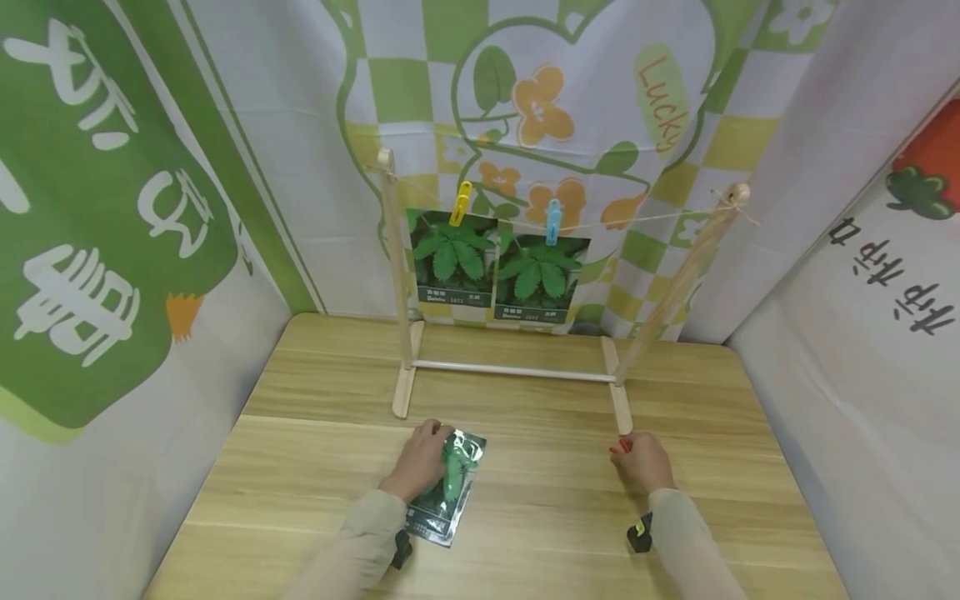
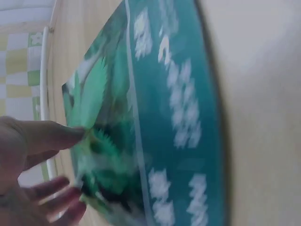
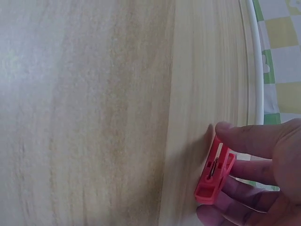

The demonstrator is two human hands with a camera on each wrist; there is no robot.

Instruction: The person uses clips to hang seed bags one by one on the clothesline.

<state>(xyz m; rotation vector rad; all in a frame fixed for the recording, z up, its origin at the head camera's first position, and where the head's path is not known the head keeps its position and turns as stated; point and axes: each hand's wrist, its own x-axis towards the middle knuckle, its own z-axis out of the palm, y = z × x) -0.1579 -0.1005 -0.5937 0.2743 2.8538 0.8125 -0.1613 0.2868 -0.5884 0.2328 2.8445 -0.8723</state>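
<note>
A glossy dark-green packet (image 1: 459, 487) with a leaf picture lies on the table in front of my left hand (image 1: 422, 460). In the left wrist view, the thumb is on the packet's (image 2: 174, 117) printed face, and the other fingers curl at its edge. My right hand (image 1: 647, 461) pinches a red clothespin (image 3: 216, 172) between thumb and fingers, just above the tabletop near the rack's right foot. Two similar leaf-picture packets hang on a string: the left packet (image 1: 455, 260) under a yellow clothespin (image 1: 461, 204), the right packet (image 1: 542, 278) under a blue clothespin (image 1: 553, 222).
The wooden rack's left post (image 1: 396, 258) and right post (image 1: 678, 287) carry the string (image 1: 637, 219). A white rod (image 1: 517, 371) joins them low down, over the wooden table (image 1: 540, 467). Printed cloth (image 1: 405, 92) hangs behind, with more cloth at both sides.
</note>
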